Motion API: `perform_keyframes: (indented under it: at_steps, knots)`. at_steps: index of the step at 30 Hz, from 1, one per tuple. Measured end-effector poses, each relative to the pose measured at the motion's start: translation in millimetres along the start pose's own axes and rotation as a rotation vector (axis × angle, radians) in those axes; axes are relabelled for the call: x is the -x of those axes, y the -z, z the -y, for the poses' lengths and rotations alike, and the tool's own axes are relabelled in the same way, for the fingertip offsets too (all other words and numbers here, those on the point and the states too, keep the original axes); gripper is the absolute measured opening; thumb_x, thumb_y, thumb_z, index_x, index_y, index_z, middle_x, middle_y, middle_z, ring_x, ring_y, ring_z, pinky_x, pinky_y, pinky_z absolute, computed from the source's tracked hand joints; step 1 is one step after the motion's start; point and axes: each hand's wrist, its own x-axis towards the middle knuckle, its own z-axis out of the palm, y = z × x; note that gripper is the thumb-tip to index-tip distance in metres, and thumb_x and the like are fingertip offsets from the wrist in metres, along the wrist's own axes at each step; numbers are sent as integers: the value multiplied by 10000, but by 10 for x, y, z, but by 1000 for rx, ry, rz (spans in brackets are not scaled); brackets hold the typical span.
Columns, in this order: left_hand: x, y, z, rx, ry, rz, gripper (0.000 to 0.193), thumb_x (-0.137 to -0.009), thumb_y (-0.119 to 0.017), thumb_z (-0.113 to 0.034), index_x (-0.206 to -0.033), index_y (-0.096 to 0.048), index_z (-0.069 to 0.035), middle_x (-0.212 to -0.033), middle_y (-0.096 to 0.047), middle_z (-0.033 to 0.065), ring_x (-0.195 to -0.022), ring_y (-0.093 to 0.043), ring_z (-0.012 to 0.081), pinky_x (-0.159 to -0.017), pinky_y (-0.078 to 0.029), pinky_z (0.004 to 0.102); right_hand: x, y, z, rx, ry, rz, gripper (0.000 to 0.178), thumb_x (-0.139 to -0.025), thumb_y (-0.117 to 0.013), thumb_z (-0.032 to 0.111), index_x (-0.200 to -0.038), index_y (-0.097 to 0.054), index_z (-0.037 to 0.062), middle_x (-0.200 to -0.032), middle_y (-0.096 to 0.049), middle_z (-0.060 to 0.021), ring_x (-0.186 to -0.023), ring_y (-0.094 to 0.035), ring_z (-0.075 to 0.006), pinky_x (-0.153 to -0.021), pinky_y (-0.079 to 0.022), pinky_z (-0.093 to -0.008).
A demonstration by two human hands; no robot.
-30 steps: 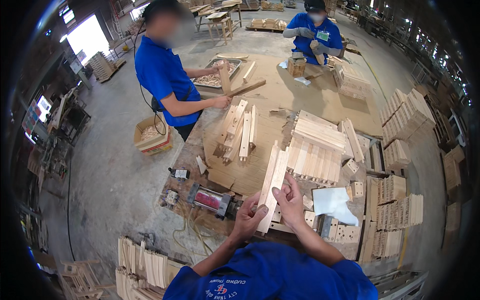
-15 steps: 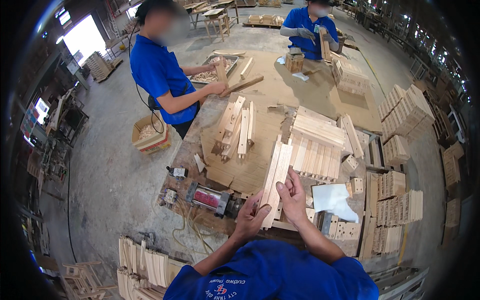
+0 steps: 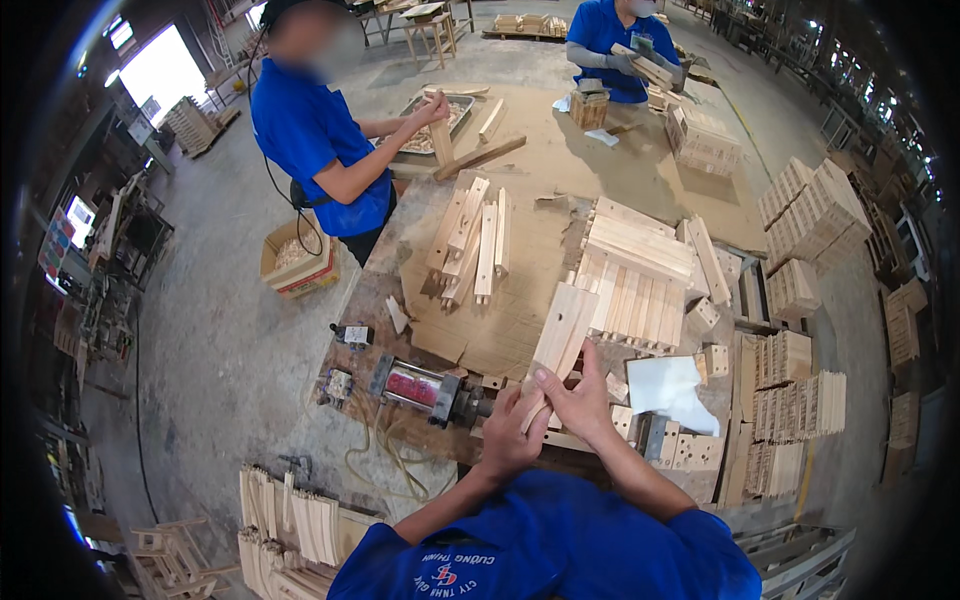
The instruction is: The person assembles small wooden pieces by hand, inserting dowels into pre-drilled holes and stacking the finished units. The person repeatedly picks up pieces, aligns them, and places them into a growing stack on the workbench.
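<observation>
Both my hands are closed around pale wooden slats (image 3: pixel 566 322), tilted up and away over the front of the workbench. A broad face with a dark hole shows; how many slats lie behind it I cannot tell. My left hand (image 3: pixel 512 432) grips the lower end. Higher up, my right hand (image 3: pixel 582 398) holds the right edge, its thumb across the face. Just beyond stands a layered stack of similar slats (image 3: pixel 636 250). A looser group of slats (image 3: pixel 487 245) lies on cardboard (image 3: pixel 425 330) to the left. Beside my left hand is a metal cylinder device (image 3: pixel 415 388).
A co-worker (image 3: pixel 320 150) at the left holds a wooden piece near a metal tray (image 3: pixel 462 118); another (image 3: pixel 615 50) works at the far end. Drilled blocks (image 3: pixel 697 452) and a white sheet (image 3: pixel 665 388) lie at right. Stacked wood (image 3: pixel 800 410) stands beyond the bench's right edge.
The slats in my hands have turned from showing two narrow edges to a broad face with a hole. Both hands have shifted closer together. The left co-worker's hands have risen.
</observation>
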Motion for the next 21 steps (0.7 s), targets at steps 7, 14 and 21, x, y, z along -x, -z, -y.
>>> perform_keyframes:
  at_steps: [7,14,21]
  knots:
    - [72,-54,-7,-52,8,224,472,-930,-741,-189,-1375,-632,-74,-1209,-635,192,-1021,-698,381,-810,-589,420,-61,209,-110,136,28,-57,553,-846,-789,135,-1324,-554,-15,-1053,-726,-150,-925,-710,-206,-817,-571,-345]
    - [36,333,238,20,199,196,456,-899,-780,-119,-1323,-640,-27,-1174,-673,174,-975,-709,276,-814,-592,362,-142,730,51,945,272,320,697,-756,-749,157,-1382,-500,-22,-1145,-630,-245,-1070,-638,-415,-919,-541,-480]
    - [122,1135,967,-71,458,-223,284,-1020,-684,-110,-1283,-673,-3,-1076,-726,92,-914,-702,157,-807,-573,302,-48,598,-427,1265,136,727,649,-761,-763,172,-1324,-509,-27,-1124,-617,-202,-1097,-630,-382,-949,-526,-475]
